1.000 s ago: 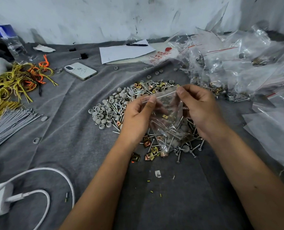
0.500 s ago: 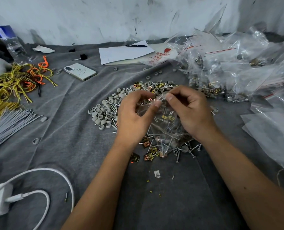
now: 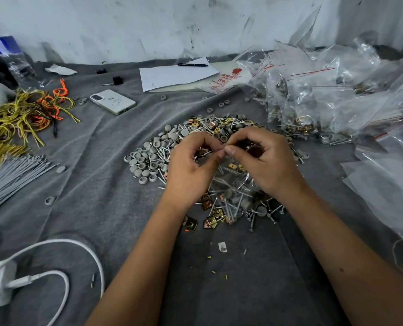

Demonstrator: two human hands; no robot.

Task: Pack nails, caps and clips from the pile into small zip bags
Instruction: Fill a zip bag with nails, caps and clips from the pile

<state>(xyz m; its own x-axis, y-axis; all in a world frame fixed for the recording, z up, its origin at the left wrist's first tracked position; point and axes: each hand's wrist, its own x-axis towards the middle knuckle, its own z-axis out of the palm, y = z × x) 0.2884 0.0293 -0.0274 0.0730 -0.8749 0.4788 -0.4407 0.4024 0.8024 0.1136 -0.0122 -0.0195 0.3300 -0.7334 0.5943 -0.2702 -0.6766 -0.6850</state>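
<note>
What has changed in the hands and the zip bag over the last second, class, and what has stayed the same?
The left hand and right hand have drawn together: a second ago they pinched the zip bag at the two ends of its mouth, now their fingertips meet at its middle and the bag is bunched lower. Both still pinch it. The pile of nails, caps and clips, phone and filled bags have not moved.

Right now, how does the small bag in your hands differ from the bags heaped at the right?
The small zip bag is held, pinched at its top by both hands; the heaped bags lie loose on the cloth. It is one; they are many. Both are clear plastic holding hardware.
</note>
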